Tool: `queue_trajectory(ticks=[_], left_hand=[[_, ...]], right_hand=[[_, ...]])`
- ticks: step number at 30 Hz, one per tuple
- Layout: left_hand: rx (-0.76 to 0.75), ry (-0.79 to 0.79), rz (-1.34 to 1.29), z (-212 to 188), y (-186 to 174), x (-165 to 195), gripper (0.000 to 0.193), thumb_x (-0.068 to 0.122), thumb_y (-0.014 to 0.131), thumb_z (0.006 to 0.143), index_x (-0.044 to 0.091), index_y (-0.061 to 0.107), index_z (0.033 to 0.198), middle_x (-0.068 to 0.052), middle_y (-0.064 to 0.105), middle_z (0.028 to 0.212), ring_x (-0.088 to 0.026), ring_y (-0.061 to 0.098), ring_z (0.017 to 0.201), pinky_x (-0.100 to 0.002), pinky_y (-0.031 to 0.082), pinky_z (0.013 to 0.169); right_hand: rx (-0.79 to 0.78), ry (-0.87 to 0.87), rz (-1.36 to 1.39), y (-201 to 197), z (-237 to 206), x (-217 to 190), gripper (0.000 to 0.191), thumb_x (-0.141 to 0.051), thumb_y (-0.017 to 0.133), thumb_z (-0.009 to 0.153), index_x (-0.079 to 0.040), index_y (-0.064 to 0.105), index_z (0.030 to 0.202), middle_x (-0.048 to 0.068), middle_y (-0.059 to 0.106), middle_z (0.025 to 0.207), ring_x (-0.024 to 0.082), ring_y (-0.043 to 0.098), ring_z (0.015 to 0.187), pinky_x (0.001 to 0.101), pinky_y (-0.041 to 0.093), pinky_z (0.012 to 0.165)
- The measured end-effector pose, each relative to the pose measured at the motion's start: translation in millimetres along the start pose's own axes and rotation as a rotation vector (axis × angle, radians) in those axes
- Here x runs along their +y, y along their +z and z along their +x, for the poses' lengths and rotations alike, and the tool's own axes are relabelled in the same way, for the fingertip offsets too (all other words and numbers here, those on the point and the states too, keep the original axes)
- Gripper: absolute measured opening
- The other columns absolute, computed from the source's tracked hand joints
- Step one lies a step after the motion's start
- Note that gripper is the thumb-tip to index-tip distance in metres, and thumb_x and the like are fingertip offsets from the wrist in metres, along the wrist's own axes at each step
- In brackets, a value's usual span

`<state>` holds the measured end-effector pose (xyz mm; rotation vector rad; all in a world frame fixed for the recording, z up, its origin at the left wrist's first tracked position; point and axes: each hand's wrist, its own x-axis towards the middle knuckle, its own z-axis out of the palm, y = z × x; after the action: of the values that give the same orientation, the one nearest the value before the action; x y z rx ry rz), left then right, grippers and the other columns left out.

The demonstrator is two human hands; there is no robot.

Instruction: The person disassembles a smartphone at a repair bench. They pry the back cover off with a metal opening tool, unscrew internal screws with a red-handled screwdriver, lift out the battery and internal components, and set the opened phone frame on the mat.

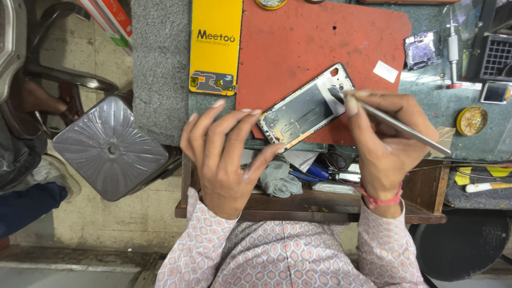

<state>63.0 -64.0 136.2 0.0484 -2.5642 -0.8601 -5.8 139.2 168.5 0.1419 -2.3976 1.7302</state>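
An opened phone frame (304, 109) lies tilted on a red work mat (314, 42), its inner metal plate facing up. My left hand (224, 154) steadies the frame's lower left end, fingertips and thumb touching its edge. My right hand (384, 144) grips slim metal tweezers (400, 127), and their tip rests on the frame's upper right part near the camera hole. A red thread band circles my right wrist.
A yellow battery pack (216, 45) lies left of the mat. A small circuit board (422, 49), a screwdriver (453, 48), a white label (385, 71) and a round tin (472, 120) lie at the right. An open drawer (320, 178) below holds tools and a cloth. A grey stool (109, 146) stands left.
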Motion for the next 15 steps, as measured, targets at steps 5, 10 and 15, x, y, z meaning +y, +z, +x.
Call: queue_trajectory(ticks=[5, 10, 15], left_hand=[[0.051, 0.145, -0.074, 7.2, -6.5, 11.1, 0.029, 0.022, 0.086, 0.095, 0.011, 0.077, 0.121, 0.002, 0.068, 0.123, -0.023, 0.056, 0.131, -0.046, 0.04, 0.116], [0.025, 0.27, -0.144, 5.8, -12.4, 11.1, 0.019, 0.017, 0.083, 0.095, 0.014, 0.078, 0.113, 0.006, 0.068, 0.117, -0.02, 0.058, 0.125, -0.046, 0.041, 0.112], [0.011, 0.171, -0.12, -1.2, -17.9, -3.1, 0.017, 0.011, 0.075, 0.091, 0.013, 0.078, 0.107, 0.006, 0.067, 0.106, -0.019, 0.06, 0.121, -0.049, 0.041, 0.111]], right_hand=[[-0.171, 0.183, 0.196, -7.0, -22.5, -15.6, 0.011, 0.005, 0.075, 0.098, 0.005, 0.066, 0.105, 0.016, 0.075, 0.105, 0.015, 0.074, 0.096, 0.0264, 0.06, 0.087], [-0.347, 0.212, 0.224, -9.7, -26.1, -17.9, 0.012, 0.006, 0.076, 0.091, 0.006, 0.069, 0.1, 0.018, 0.076, 0.103, 0.019, 0.075, 0.096, 0.0308, 0.062, 0.089], [-0.399, 0.221, 0.271, -5.7, -19.9, -13.3, 0.011, 0.007, 0.076, 0.09, 0.006, 0.069, 0.099, 0.017, 0.077, 0.102, 0.021, 0.077, 0.097, 0.0332, 0.063, 0.09]])
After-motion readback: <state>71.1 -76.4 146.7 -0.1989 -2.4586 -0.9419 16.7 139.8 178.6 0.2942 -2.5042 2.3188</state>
